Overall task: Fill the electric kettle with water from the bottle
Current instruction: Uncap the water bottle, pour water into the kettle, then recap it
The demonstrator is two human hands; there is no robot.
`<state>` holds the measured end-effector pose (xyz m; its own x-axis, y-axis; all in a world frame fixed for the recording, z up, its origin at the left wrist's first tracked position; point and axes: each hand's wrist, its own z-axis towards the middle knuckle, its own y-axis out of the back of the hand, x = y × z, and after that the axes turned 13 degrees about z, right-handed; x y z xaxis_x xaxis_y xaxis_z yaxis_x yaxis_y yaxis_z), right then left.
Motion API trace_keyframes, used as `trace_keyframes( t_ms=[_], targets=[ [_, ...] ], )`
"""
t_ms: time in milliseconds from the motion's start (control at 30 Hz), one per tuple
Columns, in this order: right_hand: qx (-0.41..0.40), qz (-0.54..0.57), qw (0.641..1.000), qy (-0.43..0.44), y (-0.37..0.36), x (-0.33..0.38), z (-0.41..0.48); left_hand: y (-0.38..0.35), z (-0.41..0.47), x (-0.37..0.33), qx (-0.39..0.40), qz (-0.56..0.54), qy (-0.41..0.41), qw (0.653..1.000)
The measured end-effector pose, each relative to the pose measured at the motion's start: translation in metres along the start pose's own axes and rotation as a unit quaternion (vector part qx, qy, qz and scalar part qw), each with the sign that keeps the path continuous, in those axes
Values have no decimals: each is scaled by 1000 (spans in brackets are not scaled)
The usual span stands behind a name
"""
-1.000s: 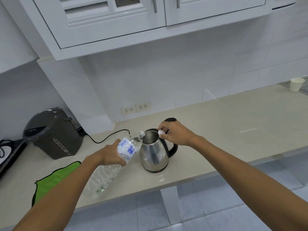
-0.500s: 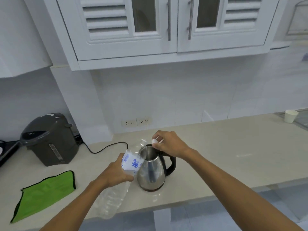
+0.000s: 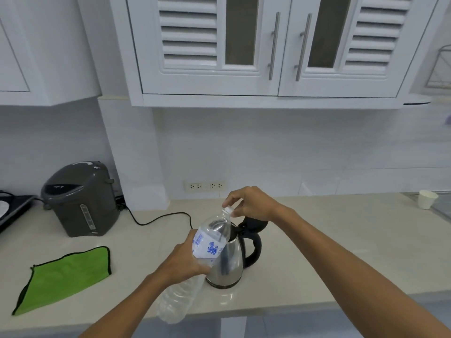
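Clear plastic bottle [image 3: 195, 262], tipped into kettle [image 3: 228, 262] mouth a second ago, now raised neck-up and gripped at label by left hand [image 3: 185, 259]. White cap [image 3: 228, 209] pinched at bottle mouth by right hand [image 3: 251, 203] fingertips. Pouring judged finished; recapping underway. Kettle left open on counter [image 3: 341, 240], directly beneath both hands, behind bottle.

Kettle [image 3: 228, 264]: polished steel, matt black plastic handle. Bottle [image 3: 195, 269]: clear ribbed plastic. Cloth [image 3: 66, 276] at 9 o'clock: green, napped. Table [image 3: 341, 240]: glossy.
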<state>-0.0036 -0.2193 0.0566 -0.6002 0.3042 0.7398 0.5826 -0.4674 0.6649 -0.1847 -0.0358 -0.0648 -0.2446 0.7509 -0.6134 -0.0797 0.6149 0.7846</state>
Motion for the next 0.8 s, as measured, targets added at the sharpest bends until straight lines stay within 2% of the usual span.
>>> trace_keyframes(
  t_ms=[400,500,600,800],
  targets=[
    [71,12,997,4,20,19,5,8,0,1,3,5,-22,1000],
    [95,-14,995,2,24,23,7,8,-2,2,10,8,-30,999],
    [113,-7,992,-46,25,29,5,6,-3,3,5,5,-33,999],
    [80,-153,984,-42,2,28,6,3,2,-2,-21,-8,-25,999]
  ],
)
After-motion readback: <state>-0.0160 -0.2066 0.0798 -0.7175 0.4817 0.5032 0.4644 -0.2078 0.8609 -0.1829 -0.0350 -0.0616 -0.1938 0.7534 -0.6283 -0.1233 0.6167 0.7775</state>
